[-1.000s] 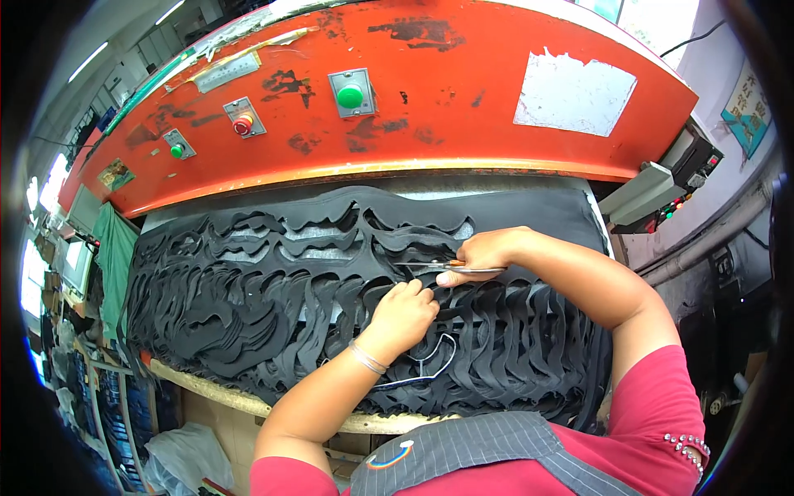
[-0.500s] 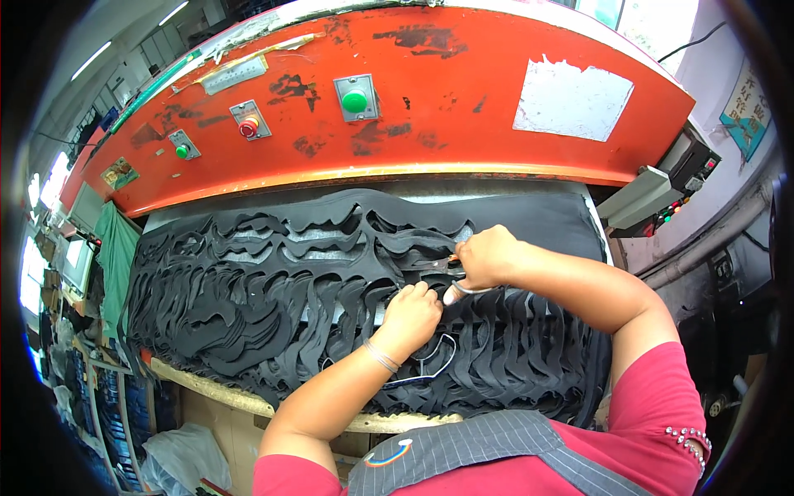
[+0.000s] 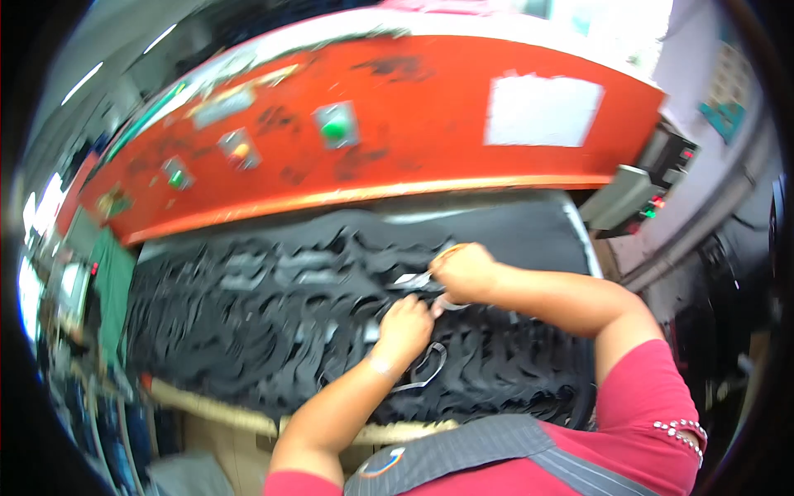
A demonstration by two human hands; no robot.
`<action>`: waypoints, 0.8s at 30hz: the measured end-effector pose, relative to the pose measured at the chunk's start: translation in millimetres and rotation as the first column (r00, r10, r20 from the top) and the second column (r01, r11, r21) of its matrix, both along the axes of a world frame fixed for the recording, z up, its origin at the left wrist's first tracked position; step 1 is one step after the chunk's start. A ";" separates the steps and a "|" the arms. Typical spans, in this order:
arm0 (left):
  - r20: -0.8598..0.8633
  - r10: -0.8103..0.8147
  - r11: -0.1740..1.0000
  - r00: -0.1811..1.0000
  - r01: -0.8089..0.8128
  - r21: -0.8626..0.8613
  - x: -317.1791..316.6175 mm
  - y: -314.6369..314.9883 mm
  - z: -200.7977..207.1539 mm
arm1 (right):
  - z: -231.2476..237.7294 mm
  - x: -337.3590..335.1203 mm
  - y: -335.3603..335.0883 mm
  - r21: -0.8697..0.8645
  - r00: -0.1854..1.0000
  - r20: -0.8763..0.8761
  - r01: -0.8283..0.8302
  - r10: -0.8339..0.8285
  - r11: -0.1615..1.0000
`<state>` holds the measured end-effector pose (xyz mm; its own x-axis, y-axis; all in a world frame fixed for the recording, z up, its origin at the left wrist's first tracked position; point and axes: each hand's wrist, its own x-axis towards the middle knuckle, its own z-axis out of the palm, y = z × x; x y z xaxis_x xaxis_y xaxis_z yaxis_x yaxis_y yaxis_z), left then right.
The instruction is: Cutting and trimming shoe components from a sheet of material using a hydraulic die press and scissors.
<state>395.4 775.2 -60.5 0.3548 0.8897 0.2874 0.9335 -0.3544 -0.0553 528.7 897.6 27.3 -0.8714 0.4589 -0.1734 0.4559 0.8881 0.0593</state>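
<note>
Head view — two hands (image 3: 430, 310) on one black cut sheet (image 3: 248, 331)

We see white rectangular paper sheet (image 3: 543, 110) stuck on orange panel (image 3: 413, 157), right part. Pale oblong label (image 3: 223, 106) upper left on same panel. Teal-and-white poster (image 3: 728, 103) on wall, far right.

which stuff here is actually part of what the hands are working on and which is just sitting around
In hand:
- left hand pressing on the black cut sheet
- right hand gripping a thin metal cutting die; exact grip unclear through blur
- curved metal die by the left wrist

Lying about:
- orange press head with its green button
- grey control box on the right
</note>
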 end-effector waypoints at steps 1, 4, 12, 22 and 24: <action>0.020 -0.006 1.000 1.000 0.006 0.026 -1.5 6.6 0.3 | -0.6 -1.9 6.2 -0.050 1.000 -0.012 0.026 -0.027 0.998; -0.023 0.010 0.999 1.000 -0.011 -0.037 -6.3 0.9 14.1 | -6.6 -10.1 21.9 -0.106 0.996 -0.056 -0.079 0.073 0.991; -0.194 0.004 0.992 0.981 -0.028 -0.123 15.3 28.7 30.6 | 20.0 6.4 42.8 0.187 0.968 0.080 -0.250 0.239 0.950; -0.115 0.064 0.987 0.991 -0.080 -0.138 9.8 4.7 34.0 | 37.5 -3.8 38.4 0.068 0.983 0.110 -0.152 0.144 0.986; 0.032 0.091 0.991 0.995 -0.087 -0.100 -1.4 -5.4 49.1 | 61.8 -0.4 35.8 0.005 0.982 0.185 -0.034 0.032 0.999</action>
<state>394.0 769.8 -11.4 0.2637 0.9418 0.2085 0.9623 -0.2718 0.0105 528.3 933.3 89.1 -0.8392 0.4325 -0.3297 0.4068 0.9016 0.1470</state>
